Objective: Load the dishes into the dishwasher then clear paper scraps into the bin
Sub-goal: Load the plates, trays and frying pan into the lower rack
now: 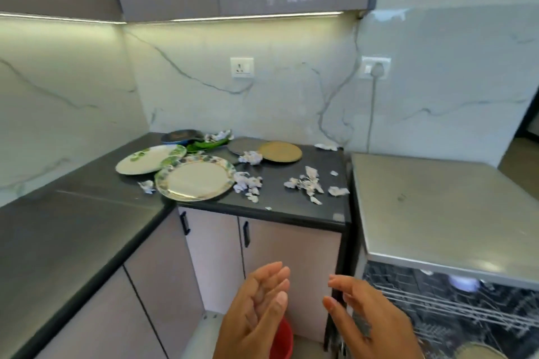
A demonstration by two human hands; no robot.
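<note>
from my head view, my left hand (pixel 256 312) and right hand (pixel 364 320) hang low in front of the cabinet doors (pixel 262 265), palms turned toward each other, a gap between them. the fingers of both are straight and loosely together, holding nothing and touching nothing.

the dishes lie flat on the dark, glossy worktop (pixel 87 242), toward its back corner. nearest the front edge is a round cream plate with a floral rim (pixel 195 177); a second floral plate (pixel 150 159) sits behind it on the left, its edge tucked under the first. a dark blue dish (pixel 180 136) lies by the back wall, with something green (pixel 205 145) just beside it. a grey round plate (pixel 243 145) and a tan round plate (pixel 280 151) overlap further right.

crumpled white paper scraps (pixel 306 183) are scattered across the worktop's right end, more (pixel 247 181) touching the front plate's right rim, one wad (pixel 250 157) by the grey plate, one (pixel 147 185) at the front plate's left.

the dishwasher (pixel 437 213), with a matt steel top, stands right of the worktop; its wire rack (pixel 437 309) shows below. a red bin (pixel 281 341) sits on the floor beneath my left hand.
</note>
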